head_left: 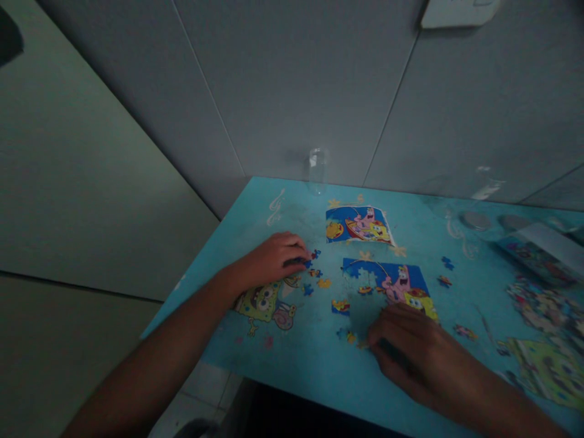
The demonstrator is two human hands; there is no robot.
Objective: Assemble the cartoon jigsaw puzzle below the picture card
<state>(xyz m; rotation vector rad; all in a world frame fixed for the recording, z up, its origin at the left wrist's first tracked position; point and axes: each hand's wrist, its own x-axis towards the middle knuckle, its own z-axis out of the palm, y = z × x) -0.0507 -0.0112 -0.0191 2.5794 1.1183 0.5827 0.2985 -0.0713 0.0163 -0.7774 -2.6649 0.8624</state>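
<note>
Overhead, left hand (281, 258) loosely curled by loose puzzle pieces (312, 274), right hand (408, 340) half-closed over the lower edge of a partly assembled puzzle (404, 280), any grip unclear, reference picture (358, 224) just beyond, all on a blue table (292, 359).

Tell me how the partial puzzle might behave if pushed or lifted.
The partial puzzle looks thin and lies flat on the table, so it would probably slide under a push. Lifted by one edge, it may sag or split at its joins. The ragged gap at its left looks weakest.
</note>
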